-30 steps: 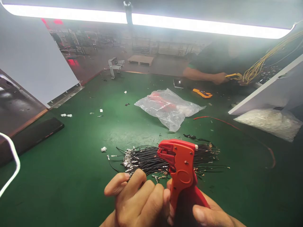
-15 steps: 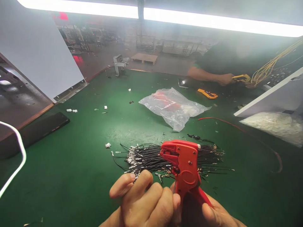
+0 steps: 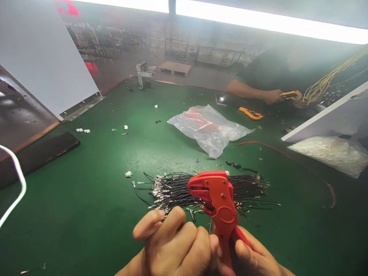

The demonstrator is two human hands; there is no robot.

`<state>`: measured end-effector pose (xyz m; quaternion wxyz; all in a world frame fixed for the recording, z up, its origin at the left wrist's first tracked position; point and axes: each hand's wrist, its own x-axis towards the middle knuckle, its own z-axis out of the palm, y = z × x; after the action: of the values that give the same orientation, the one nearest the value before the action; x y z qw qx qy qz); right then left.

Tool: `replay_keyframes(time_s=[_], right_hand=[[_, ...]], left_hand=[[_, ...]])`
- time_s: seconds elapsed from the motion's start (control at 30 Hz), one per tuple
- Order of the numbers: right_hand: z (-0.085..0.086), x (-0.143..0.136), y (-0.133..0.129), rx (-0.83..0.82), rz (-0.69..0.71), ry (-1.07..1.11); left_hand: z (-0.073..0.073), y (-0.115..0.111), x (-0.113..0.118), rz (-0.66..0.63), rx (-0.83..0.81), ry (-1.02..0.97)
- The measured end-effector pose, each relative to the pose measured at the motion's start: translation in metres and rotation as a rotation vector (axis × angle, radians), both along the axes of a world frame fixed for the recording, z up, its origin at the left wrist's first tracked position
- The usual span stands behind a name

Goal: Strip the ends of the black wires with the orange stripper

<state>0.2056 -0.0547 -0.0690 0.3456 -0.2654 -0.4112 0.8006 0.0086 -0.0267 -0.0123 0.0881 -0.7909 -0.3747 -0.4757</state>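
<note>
My right hand grips a red wire stripper by its handles, upright with a slight tilt, its jaws pointing left. Close against its left side is my left hand, back up and fingers curled in. A thin strand shows by the thumb of that hand; what the fingers hold is mostly hidden. Behind the stripper lies a bundle of short black wires, with silvery terminals at the left end and coppery tips at the right. The stripper covers part of the bundle.
A clear plastic bag lies beyond the wires, a red wire to its right. Farther back are an orange tool and a co-worker's hand with a yellow tool. White panels stand at both sides.
The wire stripper has moved slightly left and tilted, and the gap in its jaws looks narrower. My left hand stays nearly in place. The view has shifted a little.
</note>
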Motion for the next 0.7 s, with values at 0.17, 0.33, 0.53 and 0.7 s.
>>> replay_keyframes(time_s=[0.17,0.33,0.53,0.7], right_hand=[[-0.007,0.001,-0.003,-0.038,-0.029,0.024],[-0.004,0.003,-0.003,-0.125,-0.023,0.071],[-0.002,0.006,-0.003,-0.205,0.051,0.085],[0.003,0.012,0.0,-0.227,0.148,0.133]], left_hand=[[0.0,0.004,0.003,-0.005,0.038,-0.043],[-0.003,0.003,0.005,0.013,-0.014,-0.049],[-0.001,0.003,-0.003,-0.009,-0.031,0.045],[0.01,0.012,-0.01,0.012,0.017,0.088]])
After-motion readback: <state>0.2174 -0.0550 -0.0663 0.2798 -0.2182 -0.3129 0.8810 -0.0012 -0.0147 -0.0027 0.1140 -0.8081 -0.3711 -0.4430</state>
